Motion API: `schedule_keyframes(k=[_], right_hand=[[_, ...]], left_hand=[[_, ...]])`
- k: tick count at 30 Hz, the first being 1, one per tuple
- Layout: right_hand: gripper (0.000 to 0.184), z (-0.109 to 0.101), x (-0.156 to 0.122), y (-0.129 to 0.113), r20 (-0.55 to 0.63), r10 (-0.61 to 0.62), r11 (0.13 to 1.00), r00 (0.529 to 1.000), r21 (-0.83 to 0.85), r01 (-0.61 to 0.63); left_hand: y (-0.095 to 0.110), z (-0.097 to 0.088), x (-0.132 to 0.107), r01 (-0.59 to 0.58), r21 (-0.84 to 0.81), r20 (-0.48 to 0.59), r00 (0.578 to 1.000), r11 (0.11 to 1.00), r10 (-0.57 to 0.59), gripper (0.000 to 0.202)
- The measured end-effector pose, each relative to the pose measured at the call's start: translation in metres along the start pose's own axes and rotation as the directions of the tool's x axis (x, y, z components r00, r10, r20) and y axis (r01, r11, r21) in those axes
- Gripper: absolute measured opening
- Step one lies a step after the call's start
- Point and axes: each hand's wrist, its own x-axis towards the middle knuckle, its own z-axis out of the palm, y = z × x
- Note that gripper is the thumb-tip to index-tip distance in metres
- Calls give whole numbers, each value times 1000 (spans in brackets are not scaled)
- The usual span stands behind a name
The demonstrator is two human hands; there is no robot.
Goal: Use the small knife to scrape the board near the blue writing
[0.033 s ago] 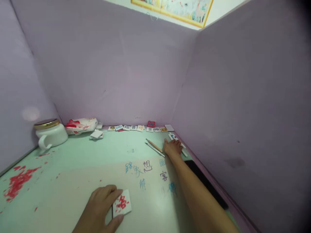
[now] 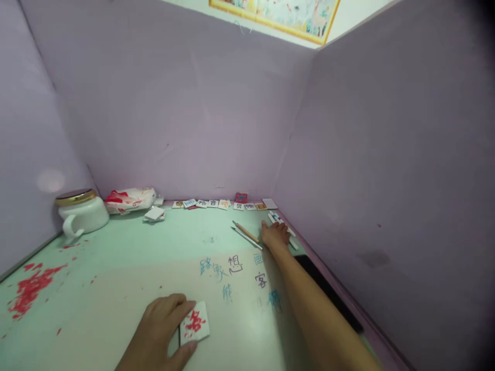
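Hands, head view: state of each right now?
Left hand: closed on small white square tile with red marks.
Right hand: reaching by white tiles at desk edge; grip cannot be told.

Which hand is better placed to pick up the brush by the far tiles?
Right. The right hand lies beside the brush at the far edge, while the left hand is near, pinching the red-marked tile.

On the counter (image 2: 116,257), the left hand (image 2: 162,330) rests at 6 o'clock on a card (image 2: 194,323). The right hand (image 2: 275,234) lies at 2 o'clock beside two sticks (image 2: 245,233). A row of cards (image 2: 216,204) lines the back wall at 12 o'clock; a lidded mug (image 2: 82,212) stands at 10 o'clock, left of a packet (image 2: 129,199).
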Motion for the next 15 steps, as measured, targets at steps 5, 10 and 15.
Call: schedule_keyframes(k=[5,10,15], right_hand=[[37,-4,-6,-7,37,-33,999,999,10,33],[38,-3,-19,-14,44,-55,998,998,16,54],[39,1,-22,-17,31,-71,997,997,6,71]], left_hand=[[2,-1,0,40,-5,30,999,999,-40,39],[8,-4,1,43,-15,46,998,999,-42,40],[11,-7,3,59,-54,84,995,997,-54,39]])
